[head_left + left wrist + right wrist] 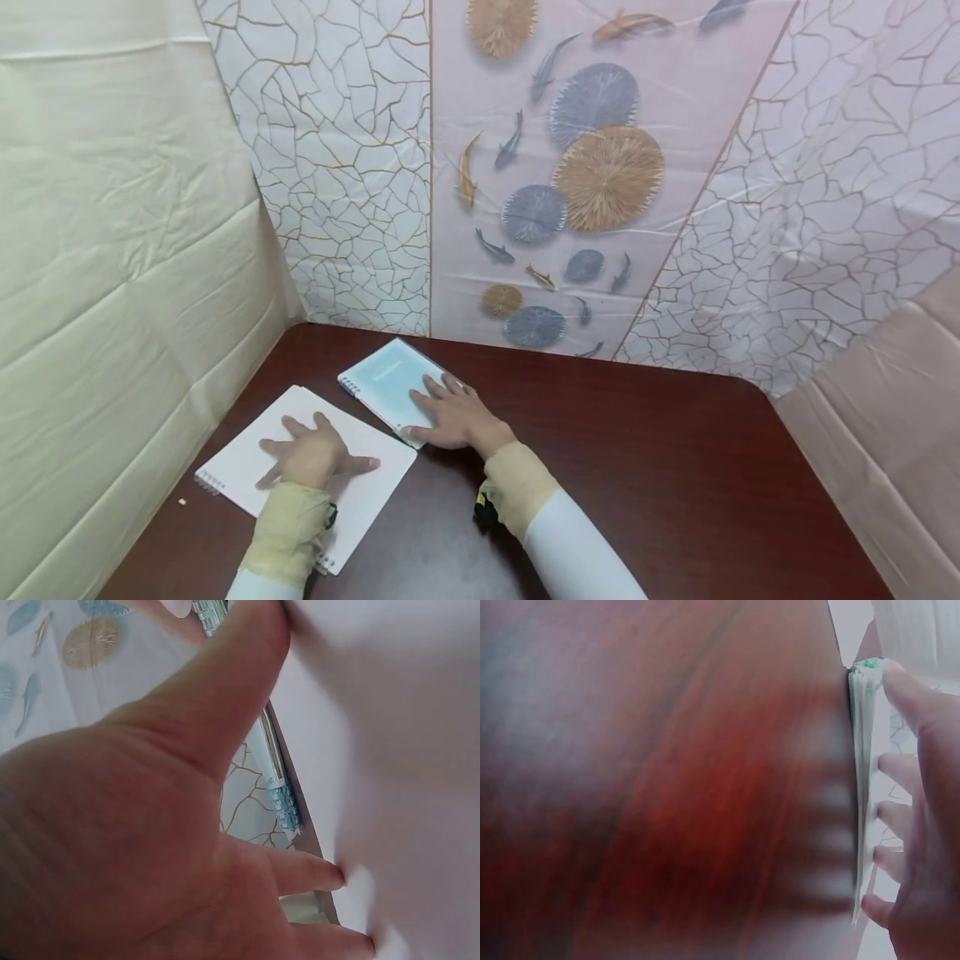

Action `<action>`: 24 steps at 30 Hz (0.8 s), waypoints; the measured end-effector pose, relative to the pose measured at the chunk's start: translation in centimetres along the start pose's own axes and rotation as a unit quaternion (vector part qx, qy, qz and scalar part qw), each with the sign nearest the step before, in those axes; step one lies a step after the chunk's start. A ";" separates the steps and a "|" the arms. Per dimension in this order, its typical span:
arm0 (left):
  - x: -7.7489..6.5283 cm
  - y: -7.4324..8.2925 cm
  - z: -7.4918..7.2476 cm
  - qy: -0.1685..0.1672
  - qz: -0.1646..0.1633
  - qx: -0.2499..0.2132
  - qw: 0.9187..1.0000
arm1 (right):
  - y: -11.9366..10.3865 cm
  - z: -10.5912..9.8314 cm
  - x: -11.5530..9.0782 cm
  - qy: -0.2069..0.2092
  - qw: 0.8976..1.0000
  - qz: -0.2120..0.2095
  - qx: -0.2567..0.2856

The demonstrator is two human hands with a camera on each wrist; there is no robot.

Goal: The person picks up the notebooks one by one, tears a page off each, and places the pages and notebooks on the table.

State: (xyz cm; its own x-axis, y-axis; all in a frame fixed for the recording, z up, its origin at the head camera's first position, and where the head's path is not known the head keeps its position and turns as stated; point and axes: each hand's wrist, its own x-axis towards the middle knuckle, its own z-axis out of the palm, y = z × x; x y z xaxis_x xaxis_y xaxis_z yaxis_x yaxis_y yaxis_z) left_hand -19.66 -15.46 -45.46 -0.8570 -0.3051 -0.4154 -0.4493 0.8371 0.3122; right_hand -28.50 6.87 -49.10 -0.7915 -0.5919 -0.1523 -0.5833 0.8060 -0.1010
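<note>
A large white spiral-bound pad lies on the table at the left. My left hand rests on it, fingers spread and fingertips on the blank page. Beyond it to the right is a smaller spiral notebook with a light blue cover. My right hand lies with spread fingers on that notebook's near right part. In the right wrist view the fingertips touch the top of the notebook, whose page edges show side-on. From the left wrist, the white page fills the right side, with fingertips against it.
The dark red-brown table extends to the right. A tiny pale scrap lies by its left edge. Cream cloth hangs at the left, and a patterned sheet with fish and round shapes stands behind.
</note>
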 end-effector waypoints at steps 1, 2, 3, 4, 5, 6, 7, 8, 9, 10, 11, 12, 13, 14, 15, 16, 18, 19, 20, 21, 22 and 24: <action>0.1 0.0 0.1 -0.002 -0.003 0.000 1.000 | 0.0 0.0 0.0 0.001 1.000 -0.001 0.002; 0.1 0.0 0.1 -0.003 -0.005 -0.001 1.000 | 0.0 0.1 0.0 0.003 1.000 -0.002 0.002; 0.1 0.0 0.1 -0.005 -0.009 0.000 1.000 | -0.1 0.1 0.0 0.004 1.000 -0.002 0.003; 0.1 0.1 0.1 -0.007 -0.010 -0.001 1.000 | -0.1 0.1 -0.1 0.006 1.000 -0.003 0.007; 0.1 0.2 0.0 -0.009 -0.012 -0.003 1.000 | -0.1 0.1 -0.1 0.009 1.000 -0.002 0.012; 0.0 0.2 0.0 -0.008 -0.012 -0.006 1.000 | -0.1 0.1 -0.1 0.009 1.000 -0.002 0.015; 0.0 0.3 0.0 -0.010 -0.013 -0.009 1.000 | -0.1 0.1 -0.2 0.010 1.000 -0.001 0.018; -0.1 0.3 0.0 -0.010 -0.014 -0.011 1.000 | -0.1 0.1 -0.2 0.011 1.000 0.001 0.021; -0.2 0.4 0.0 -0.011 -0.015 -0.011 1.000 | 0.0 0.1 -0.3 0.012 1.000 0.002 0.023; -0.3 0.4 0.0 -0.009 -0.015 -0.013 1.000 | -0.1 0.0 -0.3 0.012 1.000 0.003 0.025; -0.3 0.4 0.0 -0.009 -0.016 -0.013 1.000 | -0.1 0.1 -0.3 0.012 1.000 0.004 0.024; -0.3 0.4 0.0 -0.008 -0.017 -0.013 1.000 | -0.1 0.1 -0.3 0.011 1.000 0.005 0.022; -0.4 0.5 0.0 -0.008 -0.019 -0.012 1.000 | -0.1 0.1 -0.3 0.012 1.000 0.007 0.021; -0.4 0.5 0.0 -0.008 -0.020 -0.011 1.000 | -0.1 0.1 -0.3 0.011 1.000 0.008 0.019; -0.4 0.5 0.0 -0.007 -0.021 -0.010 1.000 | -0.1 0.1 -0.3 0.011 1.000 0.010 0.016; -0.4 0.6 0.0 -0.007 -0.023 -0.010 1.000 | -0.2 0.2 -0.3 0.011 1.000 0.011 0.015; -0.3 0.6 -0.1 -0.007 -0.023 -0.008 1.000 | -0.3 0.3 -0.3 0.015 1.000 0.015 0.011; -0.3 0.7 -0.1 -0.007 -0.022 -0.006 1.000 | -0.3 0.3 -0.3 0.016 1.000 0.018 0.010; -0.2 0.7 -0.1 -0.006 -0.018 -0.003 1.000 | -0.3 0.4 -0.3 0.017 1.000 0.020 0.008; -0.2 0.7 0.0 -0.005 -0.013 -0.001 1.000 | -0.4 0.4 -0.4 0.019 1.000 0.024 0.008; -0.1 0.7 0.0 -0.004 -0.007 0.001 1.000 | -0.4 0.4 -0.5 0.020 0.999 0.028 0.007; 0.0 0.6 0.1 -0.001 0.009 0.006 1.000 | -0.5 0.4 -0.7 0.022 0.999 0.038 0.005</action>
State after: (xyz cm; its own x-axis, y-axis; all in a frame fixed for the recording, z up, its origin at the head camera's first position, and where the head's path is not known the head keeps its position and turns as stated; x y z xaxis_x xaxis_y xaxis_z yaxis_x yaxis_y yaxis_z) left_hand -19.93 -14.89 -45.36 -0.8642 -0.2900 -0.4111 -0.4312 0.8478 0.3085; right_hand -27.62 6.88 -49.36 -0.8405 -0.5289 -0.1174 -0.5198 0.8483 -0.1005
